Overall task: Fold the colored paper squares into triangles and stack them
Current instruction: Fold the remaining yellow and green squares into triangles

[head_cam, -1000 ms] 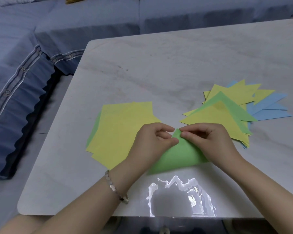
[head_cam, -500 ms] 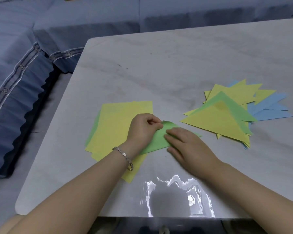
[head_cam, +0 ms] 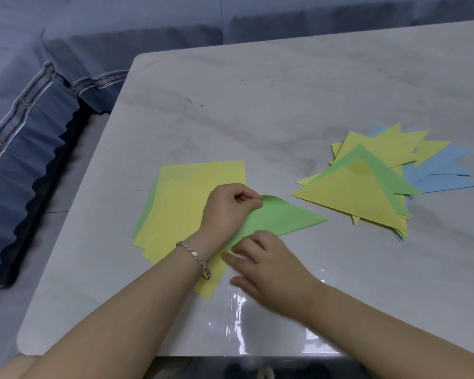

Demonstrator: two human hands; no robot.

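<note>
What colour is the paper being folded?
The folded paper is green, seen in the head view.

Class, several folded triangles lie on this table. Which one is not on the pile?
The green triangle that the left hand pinches and the right hand presses; it lies apart from the pile, partly on the yellow squares.

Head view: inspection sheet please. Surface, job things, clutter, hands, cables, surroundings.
Surface: white marbled table, glare at front.
Job's things: green paper folded into triangle, partly over squares; triangle pile at right, yellow on top.
Clutter: nothing seen.
Grippers: left hand pinches green paper's corner; right hand presses its lower edge.
Cables: nothing seen.
Surroundings: blue sofa behind and left.
</note>
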